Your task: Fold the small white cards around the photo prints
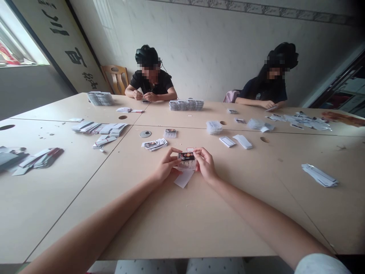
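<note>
Gripped between your left hand (165,166) and right hand (206,166), mid-frame: the rectangular clear plastic box (187,165). Align its black printed label (186,156) squarely, using light, even pressure.

tbh the table (159,224) is plain light beige w/ thin dark seam lines, & the see-thru box (187,165) has a blk label (186,156) w/ orange + white print, w/ a plain whitish slip (184,179) by it. Wall (182,42) is pale grey w/ faint darker flecks & a grey patterned border strip (256,10), the hanging panel (64,42) is beige-grey w/ big blk characters, and the chair (116,79) is orangey-brown. Clothes-wise it's a blk tee (164,83) on 1 person, a v. dark top (252,89) on the other, blk caps (146,55) on both, plus pale grey trousers (154,267) w/ dark dots nearest the cam.
</note>
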Motion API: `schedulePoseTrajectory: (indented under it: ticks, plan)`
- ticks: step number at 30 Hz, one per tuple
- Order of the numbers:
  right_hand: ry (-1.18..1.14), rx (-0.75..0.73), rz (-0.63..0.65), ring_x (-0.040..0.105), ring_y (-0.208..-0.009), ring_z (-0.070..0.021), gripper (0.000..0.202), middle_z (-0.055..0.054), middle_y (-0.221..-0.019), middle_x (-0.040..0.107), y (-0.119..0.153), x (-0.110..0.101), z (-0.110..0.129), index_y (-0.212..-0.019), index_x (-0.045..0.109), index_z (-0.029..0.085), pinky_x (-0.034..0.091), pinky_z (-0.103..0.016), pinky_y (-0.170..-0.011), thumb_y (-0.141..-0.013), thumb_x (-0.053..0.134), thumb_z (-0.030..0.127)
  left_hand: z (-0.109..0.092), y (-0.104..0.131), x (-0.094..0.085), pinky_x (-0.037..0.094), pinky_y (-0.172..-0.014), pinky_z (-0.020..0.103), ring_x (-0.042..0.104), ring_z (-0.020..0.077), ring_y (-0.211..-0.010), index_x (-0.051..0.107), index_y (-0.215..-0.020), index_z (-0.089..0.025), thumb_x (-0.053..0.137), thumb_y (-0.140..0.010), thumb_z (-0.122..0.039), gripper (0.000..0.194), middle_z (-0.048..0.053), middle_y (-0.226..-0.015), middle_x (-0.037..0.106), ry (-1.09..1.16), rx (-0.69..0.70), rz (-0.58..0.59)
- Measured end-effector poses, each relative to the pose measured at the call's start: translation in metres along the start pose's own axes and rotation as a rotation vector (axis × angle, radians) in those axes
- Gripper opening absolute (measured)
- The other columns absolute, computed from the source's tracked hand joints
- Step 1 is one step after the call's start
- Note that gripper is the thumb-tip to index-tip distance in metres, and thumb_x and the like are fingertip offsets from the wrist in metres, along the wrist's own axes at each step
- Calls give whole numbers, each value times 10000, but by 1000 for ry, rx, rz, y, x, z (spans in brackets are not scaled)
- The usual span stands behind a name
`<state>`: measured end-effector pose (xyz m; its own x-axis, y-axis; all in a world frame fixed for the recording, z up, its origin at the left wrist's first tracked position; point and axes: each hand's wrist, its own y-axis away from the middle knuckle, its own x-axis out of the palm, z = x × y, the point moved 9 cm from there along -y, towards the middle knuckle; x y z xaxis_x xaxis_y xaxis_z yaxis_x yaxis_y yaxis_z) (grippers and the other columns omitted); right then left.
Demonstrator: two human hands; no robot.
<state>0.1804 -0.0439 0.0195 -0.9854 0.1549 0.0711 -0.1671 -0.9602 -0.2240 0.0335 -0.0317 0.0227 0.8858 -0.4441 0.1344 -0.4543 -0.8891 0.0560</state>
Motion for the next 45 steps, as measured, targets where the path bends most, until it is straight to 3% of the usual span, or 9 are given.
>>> schedulePoseTrajectory:
  ticks: [5, 8, 12, 16, 22, 29, 37, 42, 45]
  plan:
    - [-14, 8, -5, 422, -382, -49, 247, 4, -844, 646, -1, -1, -3, -864, 594, 215, 337, -193, -343, -823, 570, 458, 3, 0, 0, 539, -543, 266, 647, 187, -750, 487, -1039, -219, 696, -740, -392, 404, 44, -909, 662, 9, -6, 12]
    - [-13, 24, -1, 425, -396, -46, 248, -3, -897, 651, -1, -1, -4, -892, 598, 217, 360, -194, -358, -820, 566, 453, 3, -1, -1, 536, -538, 266, 650, 188, -739, 496, -1048, -223, 695, -742, -404, 408, 41, -902, 664, 16, 2, 2]
    - [-20, 88, -12, 461, -408, -54, 329, 2, -898, 632, 1, -2, -6, -1061, 556, 248, 390, -193, -375, -803, 585, 450, -2, -2, -6, 540, -567, 261, 658, 176, -719, 527, -1089, -221, 694, -744, -440, 441, 43, -909, 666, -3, 34, -30]
    - [60, 94, 91, 512, -465, -52, 501, -18, -1037, 571, 4, 9, -5, -1187, 540, 273, 412, -195, -402, -732, 678, 433, -6, -4, -14, 558, -612, 273, 660, 166, -733, 555, -1153, -224, 678, -753, -435, 469, 44, -924, 663, -23, 54, -82]
    - [185, -16, 125, 508, -536, -54, 720, -29, -1062, 556, 2, 15, -7, -1297, 494, 258, 453, -206, -482, -631, 767, 274, -2, -8, -22, 580, -644, 317, 656, 176, -755, 577, -1186, -193, 632, -737, -332, 473, 64, -958, 663, 17, 68, -141]
    - [176, -33, 173, 593, -665, -112, 804, -59, -1134, 557, -1, 20, -12, -1344, 439, 238, 533, -286, -630, -620, 783, 294, 2, -12, -28, 598, -668, 343, 653, 167, -768, 575, -1224, -197, 559, -690, -174, 535, 26, -859, 624, 29, 85, -155]
    - [578, -383, -7, 579, -909, -226, 631, -74, -1060, 598, 2, 8, 25, -1244, 548, 232, 509, -366, -753, -654, 759, 312, -8, -16, -29, 568, -610, 272, 598, 105, -627, 571, -1293, -220, 565, -677, -124, 623, -9, -722, 591, -28, 149, -92]
    - [627, -463, -44, 567, -970, -256, 614, -98, -1084, 582, 4, 7, 32, -1246, 528, 220, 491, -373, -748, -685, 738, 356, -9, -12, -27, 475, -548, 195, 615, 111, -633, 514, -1355, -210, 557, -736, -190, 621, 39, -788, 669, -34, 100, -54]
    - [632, -462, -110, 555, -982, -257, 596, -109, -1107, 573, 4, 1, 30, -1242, 514, 206, 485, -371, -736, -713, 718, 388, -13, -11, -20, 425, -520, 185, 602, 108, -612, 607, -1245, -173, 570, -773, -264, 482, 70, -824, 691, -81, 129, -2]
